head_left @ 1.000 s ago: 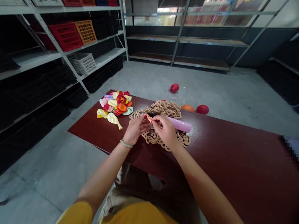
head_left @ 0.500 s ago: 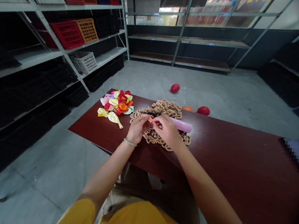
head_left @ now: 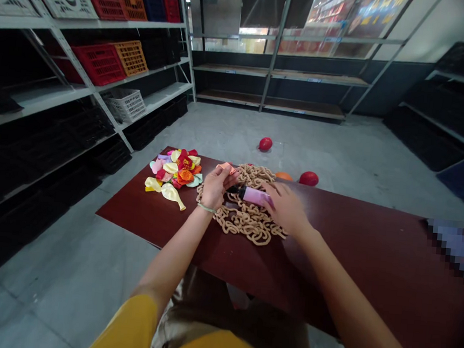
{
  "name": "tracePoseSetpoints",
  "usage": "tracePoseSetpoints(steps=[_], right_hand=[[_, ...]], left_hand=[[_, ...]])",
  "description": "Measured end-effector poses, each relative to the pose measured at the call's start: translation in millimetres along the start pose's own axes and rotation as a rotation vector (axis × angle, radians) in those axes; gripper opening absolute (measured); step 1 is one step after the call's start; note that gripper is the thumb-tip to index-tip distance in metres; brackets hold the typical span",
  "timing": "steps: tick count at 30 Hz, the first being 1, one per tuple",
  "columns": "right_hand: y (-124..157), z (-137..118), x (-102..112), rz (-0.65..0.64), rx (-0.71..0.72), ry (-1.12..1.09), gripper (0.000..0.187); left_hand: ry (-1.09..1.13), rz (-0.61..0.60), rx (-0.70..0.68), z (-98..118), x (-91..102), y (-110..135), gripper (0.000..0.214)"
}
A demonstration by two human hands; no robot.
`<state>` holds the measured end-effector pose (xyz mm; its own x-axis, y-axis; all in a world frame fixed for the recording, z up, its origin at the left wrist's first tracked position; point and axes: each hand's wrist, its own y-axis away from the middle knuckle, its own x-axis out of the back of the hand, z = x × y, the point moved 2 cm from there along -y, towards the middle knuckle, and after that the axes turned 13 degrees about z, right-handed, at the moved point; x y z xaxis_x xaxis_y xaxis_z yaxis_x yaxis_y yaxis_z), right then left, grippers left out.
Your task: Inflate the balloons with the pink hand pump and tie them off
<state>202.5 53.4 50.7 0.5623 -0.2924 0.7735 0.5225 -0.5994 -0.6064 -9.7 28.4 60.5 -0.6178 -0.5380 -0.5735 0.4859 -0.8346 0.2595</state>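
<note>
The person's left hand [head_left: 214, 191] pinches a limp, peach-orange rubber balloon [head_left: 226, 167] between thumb and fingers, raised above the table. The right hand [head_left: 288, 207] is partly spread, its curved fingers at the right end of a lilac cylindrical tube with a black tip [head_left: 256, 197]; whether they grip it cannot be told. The tube lies over a tangled heap of beige, chain-like links [head_left: 259, 235] on the glossy reddish-brown table [head_left: 355, 250]. Left of the hands sits a pile of limp multicoloured balloons [head_left: 183, 177].
</note>
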Motion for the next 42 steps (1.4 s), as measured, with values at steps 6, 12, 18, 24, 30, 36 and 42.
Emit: tracePoseSetpoints(steps=[6,12,18,24,30,36,42], right_hand=[[26.7,8.4,-17.2,-0.105,0.025,0.193,0.053],[34.5,11.3,2.4,-0.039,-0.038,0.271,0.059],[35.2,-1.5,15.1,0.040,-0.013,0.253,0.062],[32.3,-13.9,13.8,-0.007,0.003,0.270,0.060],[32.9,-12.5,14.0,-0.004,-0.037,0.302,0.058],[31.9,-13.3,14.2,-0.018,-0.037,0.284,0.058],[32.2,-14.3,12.5,-0.014,-0.037,0.298,0.057]], left_hand=[[0.019,-0.029,0.028,-10.5,6.1,-15.1,0.024],[0.068,0.109,0.034,-6.1,27.7,-22.7,0.021],[0.132,0.199,0.004,-2.8,30.3,-27.3,0.017],[0.183,0.202,-0.032,-3.5,29.0,-27.4,0.017],[0.137,0.188,-0.074,-7.0,28.1,-27.6,0.017],[0.090,0.201,-0.155,-8.2,29.2,-28.8,0.017],[0.049,0.187,-0.212,-8.4,28.0,-28.8,0.023]])
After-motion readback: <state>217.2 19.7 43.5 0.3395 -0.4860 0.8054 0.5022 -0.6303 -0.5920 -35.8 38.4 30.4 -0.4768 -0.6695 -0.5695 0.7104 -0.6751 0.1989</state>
